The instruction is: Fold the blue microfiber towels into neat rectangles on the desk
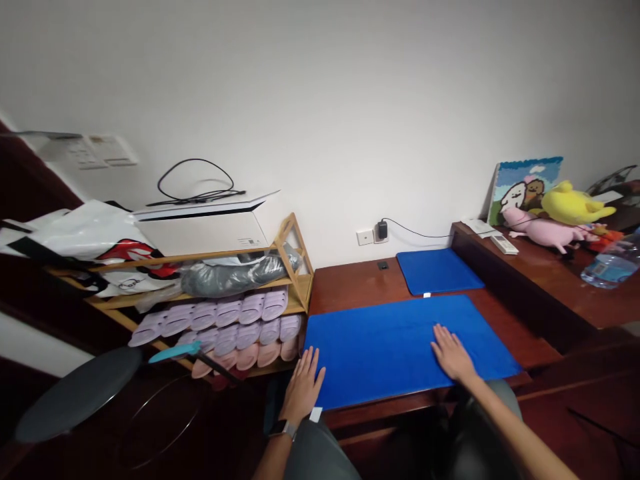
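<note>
A large blue towel lies spread flat on a low wooden platform. My left hand rests at the towel's near left corner, fingers stretched out and apart, a watch on the wrist. My right hand lies palm down on the towel's right part, fingers spread. Neither hand holds anything. A smaller blue towel lies folded flat farther back on the platform.
A wooden shoe rack with several lilac and pink slippers, bags and a white box stands at left. A dark round stool is at near left. A raised ledge at right carries plush toys, a remote and a water bottle. A charger sits in the wall socket.
</note>
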Available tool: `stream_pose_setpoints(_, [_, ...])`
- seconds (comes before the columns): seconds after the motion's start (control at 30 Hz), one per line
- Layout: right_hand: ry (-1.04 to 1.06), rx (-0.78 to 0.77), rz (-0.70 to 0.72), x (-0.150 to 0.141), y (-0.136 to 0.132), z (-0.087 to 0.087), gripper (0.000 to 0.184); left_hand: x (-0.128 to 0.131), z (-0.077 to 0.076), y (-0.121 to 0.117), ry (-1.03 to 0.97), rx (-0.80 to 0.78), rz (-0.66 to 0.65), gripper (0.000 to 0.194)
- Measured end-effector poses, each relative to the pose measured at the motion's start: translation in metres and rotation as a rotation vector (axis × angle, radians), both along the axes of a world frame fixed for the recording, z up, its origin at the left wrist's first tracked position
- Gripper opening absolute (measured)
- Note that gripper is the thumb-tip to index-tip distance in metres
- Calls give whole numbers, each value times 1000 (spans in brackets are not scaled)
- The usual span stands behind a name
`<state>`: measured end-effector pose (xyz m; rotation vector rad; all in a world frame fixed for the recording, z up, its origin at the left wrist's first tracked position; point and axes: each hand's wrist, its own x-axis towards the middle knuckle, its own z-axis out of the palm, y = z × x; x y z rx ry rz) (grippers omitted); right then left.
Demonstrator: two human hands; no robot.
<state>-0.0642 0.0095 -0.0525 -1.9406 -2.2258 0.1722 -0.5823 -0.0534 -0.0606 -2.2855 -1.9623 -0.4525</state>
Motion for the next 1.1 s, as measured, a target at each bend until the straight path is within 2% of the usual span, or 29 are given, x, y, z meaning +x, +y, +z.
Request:
stream_pose_setpoints(0.07, [-34,-10,-65,77,4,-11,74,-2,-1,2,4,1,-1,66])
stream_pose_setpoints(0.13, [-57,-22,-119,138,5,-19,76,-3,-1,3,12,0,-3,66])
stream_pose_setpoints(0.23, [-64,-30,-123,187,5,-24,76,-6,-1,6,36,-4,-15,65])
stream_pose_setpoints(0.33, [-54,-30,-84,197,4,-25,74,-9,0,9,67,-8,-19,64])
stream_pose_setpoints(0.47, [-30,-18,-104,193,4,-23,72,-15,8,12,95,-3,-41,61])
stream_pose_setpoints(0.57, [14,30,-131,184,9,-15,73,-13,18,21,78,19,-8,57])
stream_pose_setpoints(0.63, [59,91,-112,163,17,-3,74,-5,27,33,59,27,28,57])
stream_pose_setpoints(0.7, [104,141,-50,122,30,16,72,5,36,52,49,7,42,58])
stream_pose_setpoints(0.8, [160,151,93,27,52,48,68,18,46,84,51,-45,50,60])
stream_pose_setpoints(0.9, [199,75,245,-87,68,72,67,19,45,111,58,-67,57,62])
stream_pose_setpoints(1.0, [227,-4,382,-185,78,74,67,10,32,124,60,-81,75,65])
stream_pose_setpoints(1.07, [239,-40,435,-228,82,65,67,4,21,127,58,-82,89,65])
stream_pose_setpoints(1.1, [238,-53,451,-240,84,58,68,2,16,127,57,-78,92,66])
